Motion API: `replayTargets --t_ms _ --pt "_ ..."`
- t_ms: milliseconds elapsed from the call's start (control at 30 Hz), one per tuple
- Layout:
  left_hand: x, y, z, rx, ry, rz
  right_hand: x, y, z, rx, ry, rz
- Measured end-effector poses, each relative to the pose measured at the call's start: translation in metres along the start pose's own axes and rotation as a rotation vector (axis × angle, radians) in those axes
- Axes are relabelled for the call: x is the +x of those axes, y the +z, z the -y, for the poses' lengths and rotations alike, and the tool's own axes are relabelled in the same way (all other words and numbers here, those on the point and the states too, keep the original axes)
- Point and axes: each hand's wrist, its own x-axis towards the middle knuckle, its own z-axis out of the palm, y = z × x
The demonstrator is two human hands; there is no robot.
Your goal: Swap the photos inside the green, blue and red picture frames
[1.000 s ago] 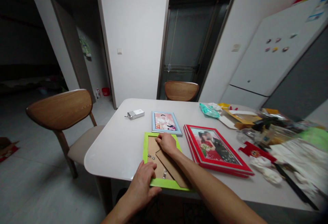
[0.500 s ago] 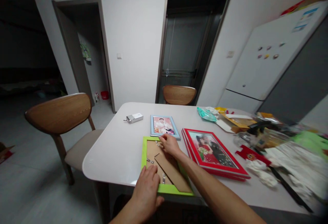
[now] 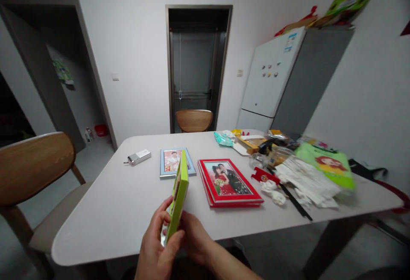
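Observation:
A lime-green photo frame point(image 3: 180, 196) is held up on edge near the front of the table, its narrow side towards me. My left hand point(image 3: 156, 241) is closed on its lower near part, thumb on one side and fingers on the other. My right hand point(image 3: 196, 238) grips the frame from the right, its fingertips partly hidden behind it. Beyond it lies a blue photo frame point(image 3: 162, 175) with a picture inside, partly covered from view. To the right, red photo frames point(image 3: 235, 198) are stacked, the top one holding a picture of two people.
A white table point(image 3: 105, 220) carries a small silver-grey device point(image 3: 139, 157) at the left. Along the right lie crumpled white cloth point(image 3: 307, 181), a green bag point(image 3: 326, 164), a black strip point(image 3: 294, 201) and a teal packet point(image 3: 223, 139). Wooden chairs point(image 3: 38, 164) stand around it.
The green frame was lying back-up on the table; now it is lifted and tilted on edge in both my hands. The view has turned to the right.

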Motion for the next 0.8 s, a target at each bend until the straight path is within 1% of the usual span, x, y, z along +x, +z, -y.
replayTargets --t_ms 33,67,133,167,233,300,367,400,467,500,567,633,733,800 --pt "0.000 0.006 -0.004 -0.065 0.001 -0.005 -0.003 0.007 -0.004 0.077 -0.003 0.026" --pt "0.002 0.012 -0.008 -0.121 0.004 -0.005 -0.004 0.012 -0.003 0.129 -0.034 0.022" --pt "0.009 0.020 -0.018 -0.230 0.005 -0.010 -0.007 0.011 0.009 0.149 -0.159 -0.042" --pt "0.015 0.022 -0.023 -0.291 0.001 -0.026 -0.007 0.005 0.021 0.127 -0.233 -0.085" --pt "0.030 0.026 -0.034 -0.411 -0.023 -0.054 -0.008 -0.016 0.051 0.035 -0.356 -0.155" --pt "0.045 0.033 -0.041 -0.502 -0.065 -0.013 -0.009 -0.047 0.087 -0.159 -0.396 -0.221" --pt "0.058 0.047 -0.040 -0.575 -0.136 0.072 -0.012 -0.080 0.123 -0.483 -0.400 -0.382" --pt "0.063 0.057 -0.036 -0.608 -0.174 0.107 -0.013 -0.096 0.140 -0.694 -0.407 -0.474" --pt "0.071 0.080 -0.022 -0.655 -0.239 0.136 -0.016 -0.124 0.169 -1.089 -0.407 -0.628" --pt "0.073 0.093 -0.013 -0.660 -0.257 0.143 -0.017 -0.136 0.180 -1.188 -0.395 -0.679" --pt "0.077 0.115 0.005 -0.616 -0.265 0.163 -0.019 -0.154 0.194 -1.287 -0.365 -0.757" --pt "0.079 0.131 0.019 -0.502 -0.235 0.189 -0.019 -0.167 0.201 -1.344 -0.345 -0.819" --pt "0.084 0.142 0.033 -0.252 -0.161 0.213 -0.014 -0.179 0.204 -1.438 -0.314 -0.869" --pt "0.088 0.146 0.036 -0.112 -0.137 0.210 -0.008 -0.184 0.205 -1.485 -0.290 -0.866"
